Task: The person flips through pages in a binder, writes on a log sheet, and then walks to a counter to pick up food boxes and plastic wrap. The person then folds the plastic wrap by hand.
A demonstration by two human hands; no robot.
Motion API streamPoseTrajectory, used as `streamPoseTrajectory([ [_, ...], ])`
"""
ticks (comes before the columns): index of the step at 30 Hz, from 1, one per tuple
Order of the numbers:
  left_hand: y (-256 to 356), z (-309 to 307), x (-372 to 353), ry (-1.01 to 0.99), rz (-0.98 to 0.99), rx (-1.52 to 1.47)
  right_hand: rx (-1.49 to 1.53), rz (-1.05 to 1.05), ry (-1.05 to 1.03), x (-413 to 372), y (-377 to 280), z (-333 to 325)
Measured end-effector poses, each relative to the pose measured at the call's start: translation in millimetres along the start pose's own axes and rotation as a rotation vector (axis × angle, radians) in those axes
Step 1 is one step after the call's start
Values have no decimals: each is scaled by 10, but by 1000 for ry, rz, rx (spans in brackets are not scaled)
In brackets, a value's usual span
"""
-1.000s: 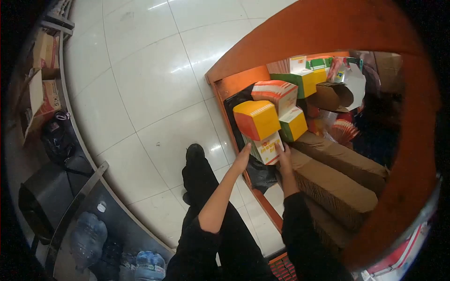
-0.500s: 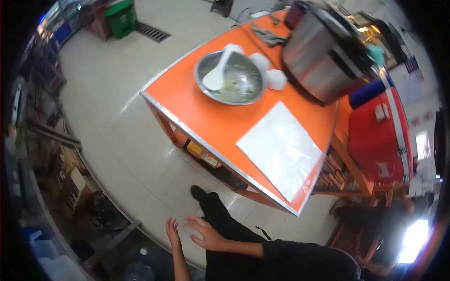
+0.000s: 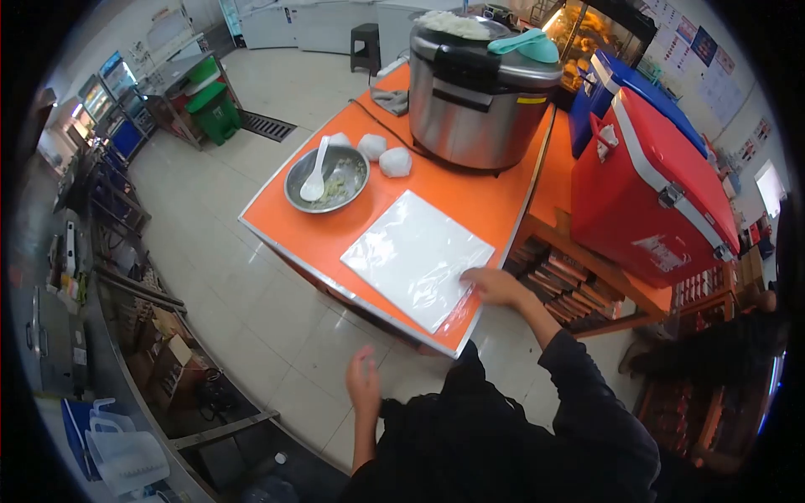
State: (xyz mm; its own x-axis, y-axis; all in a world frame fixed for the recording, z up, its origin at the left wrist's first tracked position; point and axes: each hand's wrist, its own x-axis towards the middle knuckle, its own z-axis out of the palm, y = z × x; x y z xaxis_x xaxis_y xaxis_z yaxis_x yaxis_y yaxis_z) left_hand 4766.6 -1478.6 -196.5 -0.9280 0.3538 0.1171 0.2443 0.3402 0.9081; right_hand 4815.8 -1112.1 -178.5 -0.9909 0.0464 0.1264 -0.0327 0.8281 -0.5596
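Note:
On the orange table (image 3: 268, 205) lies a flat white packet (image 3: 417, 256) in clear, shiny plastic, close to the near corner. My right hand (image 3: 495, 287) is at the packet's right edge, its fingers closing over the plastic there. Below the table's front edge, my left hand (image 3: 363, 381) is raised with loosely bent fingers and holds nothing. A steel bowl (image 3: 355, 189) sits farther back on the table, containing a white spoon (image 3: 315, 178) and some pale greenish food. Several white rounded lumps stand beside the bowl, including one wrapped ball (image 3: 395, 162).
A large rice cooker (image 3: 470, 117) stands at the table's back, with white rice and a turquoise scoop (image 3: 527, 44) on top. Right of the table is a red cooler box (image 3: 654, 193). A metal counter edge (image 3: 155, 402) runs along the left. Another person's dark sleeve (image 3: 713, 356) shows at right.
My right hand has moved from in front of my body to the packet's right edge. My left hand stays low, away from the table. The camera view has turned and lifted.

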Motion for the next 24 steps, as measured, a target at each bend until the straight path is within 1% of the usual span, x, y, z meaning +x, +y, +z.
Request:
streamPoseTrajectory([
  [2,410,495,275,-119,154,142,-43,-50,-173,-42,71,-43],
  [3,519,744,405,-104,145,147,-40,-66,-182,-58,151,-57],
  [5,652,1235,550,-118,239,338,15,-129,-214,-90,318,-69],
  [6,713,1400,505,-108,215,349,30,-143,-235,-139,353,-57],
  [7,784,1546,488,-46,130,486,4,-166,-221,-147,321,-107],
  [8,845,1660,493,17,47,621,-22,-191,-204,-125,311,-135],
  [9,846,1729,464,22,25,635,-56,-197,-180,-132,341,-77],
  [10,815,1777,402,-1,-14,611,-38,-208,-200,-134,377,-26],
  [12,837,1823,293,-3,-76,592,56,-205,-97,-81,456,46],
  [14,850,1828,189,-27,-23,635,37,-214,-106,-10,481,1],
  [15,843,1832,142,-14,-37,649,17,-178,-178,52,409,-119],
  [16,832,1834,96,-14,12,651,-4,-141,-247,132,359,-184],
  [17,825,1831,64,-16,60,651,-95,-309,-218,215,392,-177],
  [18,811,1825,31,-13,47,659,-85,-317,-226,261,412,-164],
  [20,785,1820,-16,-1,151,699,-245,-602,-149,357,445,-153],
  [21,771,1825,-27,7,135,695,-243,-612,-164,407,492,-128],
  [23,721,1798,-34,-17,152,653,-237,-785,-253,509,553,-67],
  [24,690,1786,-29,-9,137,647,-236,-794,-268,543,568,-54],
])
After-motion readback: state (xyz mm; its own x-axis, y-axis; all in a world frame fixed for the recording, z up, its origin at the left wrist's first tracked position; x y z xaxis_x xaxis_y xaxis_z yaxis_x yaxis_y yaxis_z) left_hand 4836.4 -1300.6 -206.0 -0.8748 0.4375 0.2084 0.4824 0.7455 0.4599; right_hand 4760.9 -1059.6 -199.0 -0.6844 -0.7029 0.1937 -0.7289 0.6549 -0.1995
